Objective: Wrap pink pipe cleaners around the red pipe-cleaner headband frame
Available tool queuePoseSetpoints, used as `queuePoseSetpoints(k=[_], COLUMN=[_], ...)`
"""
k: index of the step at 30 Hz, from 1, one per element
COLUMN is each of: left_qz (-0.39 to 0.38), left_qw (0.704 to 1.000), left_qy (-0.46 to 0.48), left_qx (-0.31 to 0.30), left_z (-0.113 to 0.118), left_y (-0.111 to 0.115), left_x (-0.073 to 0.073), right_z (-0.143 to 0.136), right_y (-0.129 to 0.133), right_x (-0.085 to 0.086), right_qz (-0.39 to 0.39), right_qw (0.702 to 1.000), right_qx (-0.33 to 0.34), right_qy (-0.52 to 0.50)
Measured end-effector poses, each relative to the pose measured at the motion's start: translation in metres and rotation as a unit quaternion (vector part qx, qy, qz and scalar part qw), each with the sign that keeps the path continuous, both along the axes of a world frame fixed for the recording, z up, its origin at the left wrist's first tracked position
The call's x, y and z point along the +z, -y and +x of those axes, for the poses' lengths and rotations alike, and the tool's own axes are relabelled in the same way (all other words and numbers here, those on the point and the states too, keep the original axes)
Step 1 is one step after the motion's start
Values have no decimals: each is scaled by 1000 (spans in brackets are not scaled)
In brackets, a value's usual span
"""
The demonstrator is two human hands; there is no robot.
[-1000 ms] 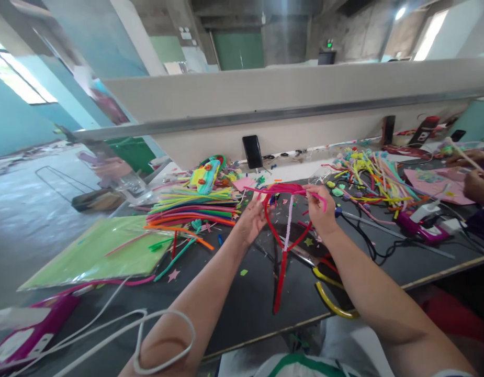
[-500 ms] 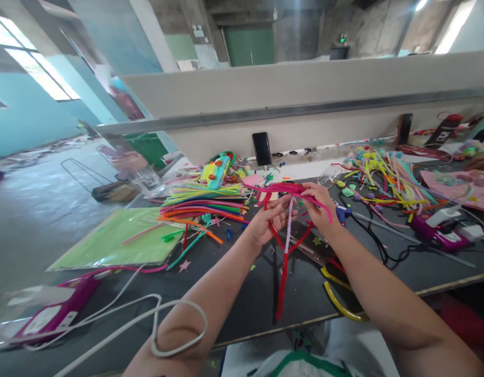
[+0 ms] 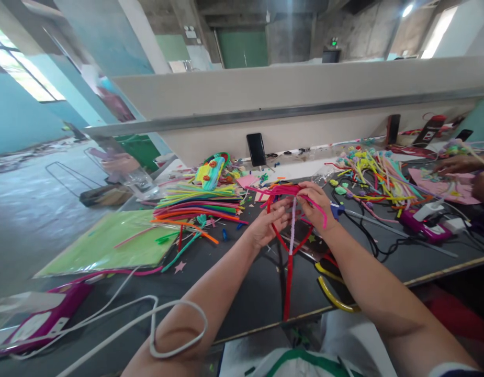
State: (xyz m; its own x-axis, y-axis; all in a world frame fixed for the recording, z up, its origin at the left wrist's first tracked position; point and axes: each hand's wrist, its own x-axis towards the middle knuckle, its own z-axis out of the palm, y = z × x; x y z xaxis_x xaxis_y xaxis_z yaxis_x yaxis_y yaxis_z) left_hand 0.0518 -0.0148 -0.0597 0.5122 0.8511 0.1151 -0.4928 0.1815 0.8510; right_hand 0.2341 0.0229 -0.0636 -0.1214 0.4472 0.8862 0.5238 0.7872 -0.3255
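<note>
Above the table my two hands hold a pipe cleaner piece made of a red stem (image 3: 289,283), a lilac middle strip (image 3: 292,230), red side strips and magenta pipe cleaners (image 3: 279,190) across its top. My right hand (image 3: 316,205) pinches the magenta ones near their right end, where a loose tip curls down. My left hand (image 3: 270,224) is curled round the red and lilac strips at the left, its fingertips partly behind them. The red stem hangs down toward the table's front edge. Yellow-handled scissors (image 3: 334,296) lie beneath my right forearm.
Bundled pipe cleaners (image 3: 198,204) lie left, beside a green sheet pack (image 3: 108,238). A phone (image 3: 256,149) leans on the divider. Purple power strips (image 3: 426,228) and cables lie right; a white cable (image 3: 179,302) loops over my left forearm. Another person's hands (image 3: 457,165) are far right.
The view has turned slightly right, bringing another person's hands in at the right. My hands keep hold of the piece, and its red stem hangs more upright.
</note>
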Motion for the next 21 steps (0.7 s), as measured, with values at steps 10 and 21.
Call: queuePoseSetpoints(k=[10, 21], left_qz=[319, 535], left_qw=[729, 555], left_qy=[-354, -597], left_qx=[491, 223], left_z=[-38, -8], left_y=[-5, -1], left_x=[39, 63], right_z=[-1, -8], right_y=[7, 14], right_x=[4, 0], right_qz=[9, 17], right_qw=[1000, 997], right_qx=[16, 60], right_qy=[19, 48])
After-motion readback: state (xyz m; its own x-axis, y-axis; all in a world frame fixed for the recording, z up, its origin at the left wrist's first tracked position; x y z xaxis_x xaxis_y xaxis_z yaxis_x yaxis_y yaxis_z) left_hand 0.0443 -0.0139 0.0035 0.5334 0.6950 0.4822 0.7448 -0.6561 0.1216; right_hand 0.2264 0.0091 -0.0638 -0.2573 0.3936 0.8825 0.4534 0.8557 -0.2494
